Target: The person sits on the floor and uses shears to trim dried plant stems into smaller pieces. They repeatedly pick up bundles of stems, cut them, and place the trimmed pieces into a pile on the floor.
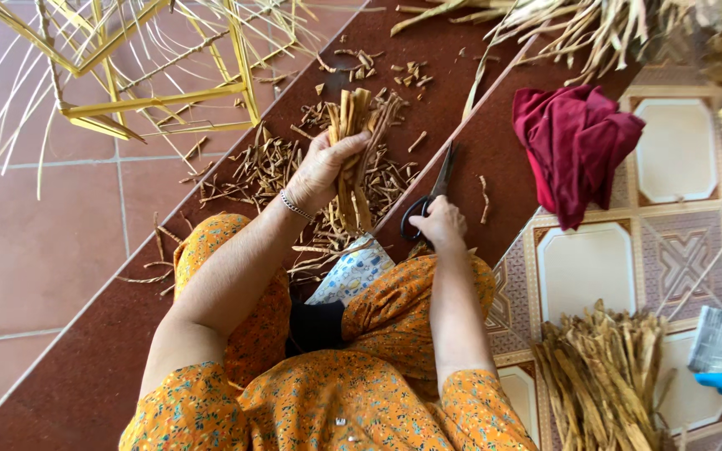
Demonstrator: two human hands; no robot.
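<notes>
Bundle of dried strips point(353, 159) sits upright in the left hand point(321, 171), fingers wrapped tight around it above the scrap pile point(273, 167) on the red-brown step point(60, 367) — right hand point(439, 224) clamps black-handled scissors point(428, 200), blades pointing away — beside the bundle.

A single head-worn camera looks almost straight down from close above the seated person's lap, facing forward over the knees toward the brown step point(461, 108) beyond. The left hand point(321, 171) sits just left of frame centre and the right hand point(439, 224) just beside it — both near mid-height, forearms running up from the bottom edge. Only this one view exists, so nothing is shared — the floor spreads well out to either side of the hands.
</notes>
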